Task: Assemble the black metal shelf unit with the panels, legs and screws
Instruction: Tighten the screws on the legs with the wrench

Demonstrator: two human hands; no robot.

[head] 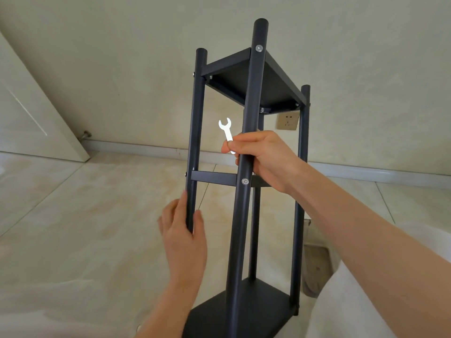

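Shelf unit [246, 167] is stood upright on the tiled floor [85, 228], long axis vertical, all four legs fitted. Bottom panel [258, 306] sits nearest, low in view. Left hand [183, 232] is laid against the front-left leg [194, 142] below the middle panel [213, 178]; fingers mostly straight, thumb on the inner side, leg loosely cradled rather than clamped. Right hand [263, 157] is wrapped round the front-right leg [246, 154] just above the middle-panel screw [245, 181], and a small white wrench [227, 134] is pinched in the same fingers, open end pointing up. Top panel [256, 81] is bolted further up, screw heads visible at its corners. Key relation: the middle-panel screw lies directly below the right hand on the same leg, so the wrench hand is judged nearer for any final tightening. Wall socket [288, 120] and door [29, 106] are seen behind.
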